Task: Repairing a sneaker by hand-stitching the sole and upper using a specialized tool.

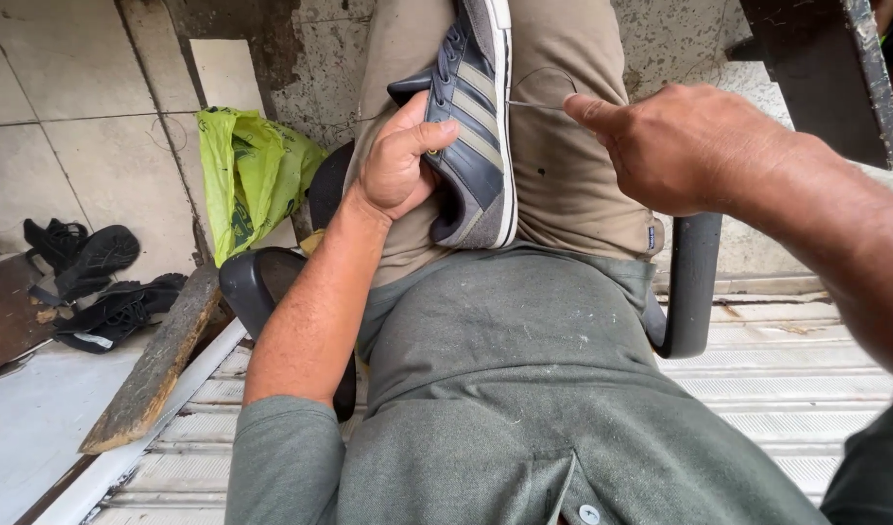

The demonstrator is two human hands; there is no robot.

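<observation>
Resting on the person's lap, sole edge turned toward the right, the dark blue sneaker (474,126) lies lengthwise along the thigh of the tan trousers (563,165). The left hand (396,160) wraps around its upper side, thumb curled over the striped panel, fingers tucked behind it. The right hand (680,146) is closed in a pinch just right of the sneaker, holding a thin thread (542,80) that loops up from the white sole edge; a needle may be there, but it is too fine to tell.

The sneaker looks light, with a soft upper that would give under pressure and a stiffer rubber sole, so the firm place to hold is around the middle where the left hand sits.

Right of the sneaker, a dark chair arm (689,282) and a black slab (825,78) limit the room for pulling thread. Left of it lie a green plastic bag (247,175) and black sandals (97,282) on the tiled floor.
</observation>
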